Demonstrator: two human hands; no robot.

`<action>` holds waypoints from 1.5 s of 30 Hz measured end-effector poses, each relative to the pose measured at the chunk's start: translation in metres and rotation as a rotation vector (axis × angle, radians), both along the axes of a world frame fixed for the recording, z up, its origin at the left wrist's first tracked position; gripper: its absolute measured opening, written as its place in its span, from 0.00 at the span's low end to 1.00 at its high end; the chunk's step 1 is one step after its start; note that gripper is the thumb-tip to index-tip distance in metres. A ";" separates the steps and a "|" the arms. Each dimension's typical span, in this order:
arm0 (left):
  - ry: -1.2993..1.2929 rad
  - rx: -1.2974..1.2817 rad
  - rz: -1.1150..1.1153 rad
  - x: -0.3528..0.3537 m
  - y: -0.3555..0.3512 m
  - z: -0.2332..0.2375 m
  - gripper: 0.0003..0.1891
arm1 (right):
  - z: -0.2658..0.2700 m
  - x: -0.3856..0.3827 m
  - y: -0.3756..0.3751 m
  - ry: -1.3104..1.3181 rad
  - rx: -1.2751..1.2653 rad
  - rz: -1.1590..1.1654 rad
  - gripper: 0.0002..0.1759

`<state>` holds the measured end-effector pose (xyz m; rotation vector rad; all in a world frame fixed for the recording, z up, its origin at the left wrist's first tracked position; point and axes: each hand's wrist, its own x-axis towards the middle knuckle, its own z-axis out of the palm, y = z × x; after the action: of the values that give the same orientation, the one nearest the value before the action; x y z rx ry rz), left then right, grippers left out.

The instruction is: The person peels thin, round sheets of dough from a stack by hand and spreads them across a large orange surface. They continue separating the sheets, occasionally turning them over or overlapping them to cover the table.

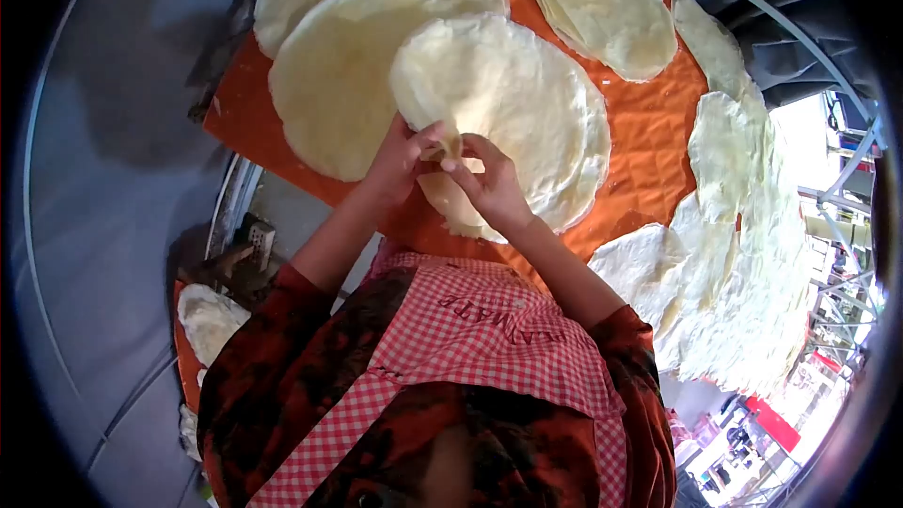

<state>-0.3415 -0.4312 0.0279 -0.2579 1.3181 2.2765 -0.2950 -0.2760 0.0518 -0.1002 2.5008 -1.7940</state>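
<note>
At the frame's centre, the left hand (pixel 397 165) and right hand (pixel 491 186), fingers nearly closed, pinch the edge of a thin, round, cream-coloured sheet (pixel 503 85); it lies partly over others. The orange-covered surface (pixel 654 141) carries more overlapping pale sheets (pixel 343 85) at upper left; others lie at upper right.

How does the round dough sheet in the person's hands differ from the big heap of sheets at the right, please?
The round dough sheet is pinched at its edge by the left hand and right hand; no hand touches the heap. The sheet's outline is mostly curved, whereas the heap's is ragged. The heap also spreads wider than the sheet. Both are pale cream.
</note>
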 end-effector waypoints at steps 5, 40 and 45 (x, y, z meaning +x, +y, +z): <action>0.152 -0.056 -0.101 0.000 0.002 0.001 0.26 | 0.004 -0.011 0.009 -0.215 -0.105 -0.061 0.14; -0.069 -0.182 -0.108 -0.002 0.001 0.013 0.20 | -0.026 -0.010 0.029 -0.142 -0.089 -0.140 0.10; 0.233 -0.577 -0.191 0.015 0.019 0.018 0.19 | -0.041 -0.012 0.006 0.030 -0.050 -0.163 0.06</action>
<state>-0.3261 -0.4121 0.0461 -0.0512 2.0126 1.7654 -0.3067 -0.2705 0.0112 0.0785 2.5524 -1.9290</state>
